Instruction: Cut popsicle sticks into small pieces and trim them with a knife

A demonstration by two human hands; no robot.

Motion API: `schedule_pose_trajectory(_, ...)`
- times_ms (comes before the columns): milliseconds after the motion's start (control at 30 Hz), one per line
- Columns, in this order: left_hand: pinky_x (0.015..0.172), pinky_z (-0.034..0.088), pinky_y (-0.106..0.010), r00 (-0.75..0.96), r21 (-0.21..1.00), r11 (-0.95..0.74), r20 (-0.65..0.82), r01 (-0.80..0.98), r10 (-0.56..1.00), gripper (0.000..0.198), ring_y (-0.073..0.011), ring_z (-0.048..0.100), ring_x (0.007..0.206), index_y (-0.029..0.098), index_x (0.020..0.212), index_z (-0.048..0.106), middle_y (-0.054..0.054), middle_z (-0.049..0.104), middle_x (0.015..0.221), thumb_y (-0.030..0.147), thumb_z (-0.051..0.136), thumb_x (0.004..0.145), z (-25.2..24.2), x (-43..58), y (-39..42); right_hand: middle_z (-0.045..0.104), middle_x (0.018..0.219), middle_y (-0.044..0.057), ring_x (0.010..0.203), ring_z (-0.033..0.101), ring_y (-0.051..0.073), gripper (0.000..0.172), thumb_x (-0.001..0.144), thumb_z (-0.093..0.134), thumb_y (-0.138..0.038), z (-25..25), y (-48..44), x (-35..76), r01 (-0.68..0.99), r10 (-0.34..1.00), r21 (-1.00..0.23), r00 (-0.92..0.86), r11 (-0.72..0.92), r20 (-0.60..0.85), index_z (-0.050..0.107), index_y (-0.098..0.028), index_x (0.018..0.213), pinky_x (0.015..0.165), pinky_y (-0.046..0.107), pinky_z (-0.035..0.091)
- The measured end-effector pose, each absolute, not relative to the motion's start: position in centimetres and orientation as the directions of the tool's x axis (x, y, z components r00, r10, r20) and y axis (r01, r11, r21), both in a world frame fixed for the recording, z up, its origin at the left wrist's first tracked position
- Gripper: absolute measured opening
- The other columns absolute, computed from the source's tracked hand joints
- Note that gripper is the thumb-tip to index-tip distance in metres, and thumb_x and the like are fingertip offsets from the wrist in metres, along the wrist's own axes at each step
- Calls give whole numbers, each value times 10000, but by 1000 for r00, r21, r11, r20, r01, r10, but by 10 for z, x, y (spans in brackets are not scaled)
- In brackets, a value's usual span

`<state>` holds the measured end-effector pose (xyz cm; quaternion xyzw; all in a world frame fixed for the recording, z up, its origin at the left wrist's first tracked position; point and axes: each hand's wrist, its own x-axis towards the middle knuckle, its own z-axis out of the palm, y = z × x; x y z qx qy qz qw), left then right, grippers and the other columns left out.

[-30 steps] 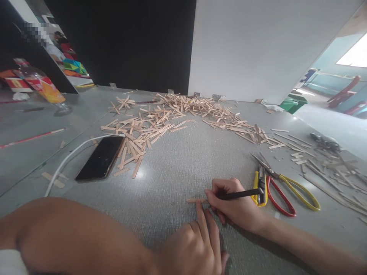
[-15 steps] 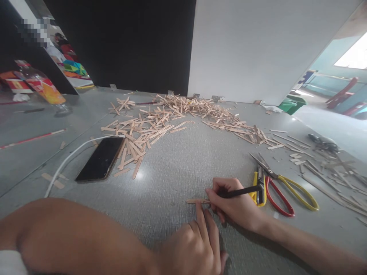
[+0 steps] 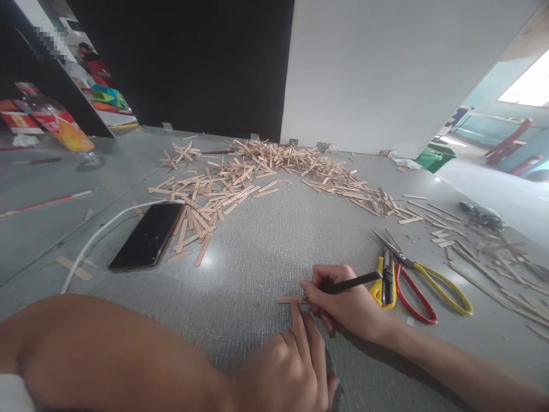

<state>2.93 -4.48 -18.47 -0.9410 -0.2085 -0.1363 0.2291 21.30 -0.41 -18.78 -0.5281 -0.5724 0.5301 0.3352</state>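
A small flat wooden stick (image 3: 283,300) lies on the grey table in front of me. My left hand (image 3: 285,366) rests on the table, its fingers stretched out and the index fingertip pressing the stick. My right hand (image 3: 338,294) is closed around a slim black pen (image 3: 354,282) in a writing grip. The pen slants down to the left, and its tip is at the stick's right end, partly hidden by my fingers. Just right of that hand lie a yellow box cutter (image 3: 385,281) and scissors (image 3: 412,265) with one red and one yellow handle.
A loose heap of wooden sticks (image 3: 240,177) arcs across the back of the table. On the left are a phone (image 3: 148,236) with a white cable (image 3: 92,243) and a drink bottle (image 3: 64,129). Wood scraps (image 3: 501,252) cover the right side. Upright panels (image 3: 364,68) stand behind.
My right hand and the pen have shifted slightly left along the stick. The left fingertip stays on the stick. The whole view has moved a little.
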Motion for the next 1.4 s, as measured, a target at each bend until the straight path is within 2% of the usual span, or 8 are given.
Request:
schedule_pose_trajectory(367,379,462,-272,850,-365,-797,415,481,323,501,-243,693,477,-27,981,772,-309,782,947,424,566,912,-184,31,-44,552,465,-62,310,493,73,385,950,656,-346,-187,-5,212,265,963,-958,-213,-109,-168,481,-229,627,292,151,314)
schedule_pose_trajectory(633,392,473,-273,860,-384,-796,404,468,311,492,-254,706,494,-30,991,767,-318,777,952,391,519,934,-184,31,-44,528,462,-67,318,494,77,392,955,628,-322,-184,-5,212,291,963,-953,-219,-88,-156,450,-235,617,305,158,316)
schedule_pose_trajectory(1067,373,461,-273,853,-363,-801,411,476,321,502,-249,694,476,-38,994,760,-336,768,963,416,563,915,-186,32,-43,502,430,-79,291,483,75,390,957,603,-292,-185,-5,213,313,965,-947,-217,-75,-148,423,-242,614,274,139,323)
schedule_pose_trajectory(1400,394,464,-278,871,-390,-796,365,464,329,501,-252,713,519,-30,1028,760,-316,774,1006,403,519,952,-185,30,-43,521,434,-71,282,478,78,386,959,611,-341,-182,-4,212,266,961,-953,-192,-146,-201,461,-237,618,261,147,353)
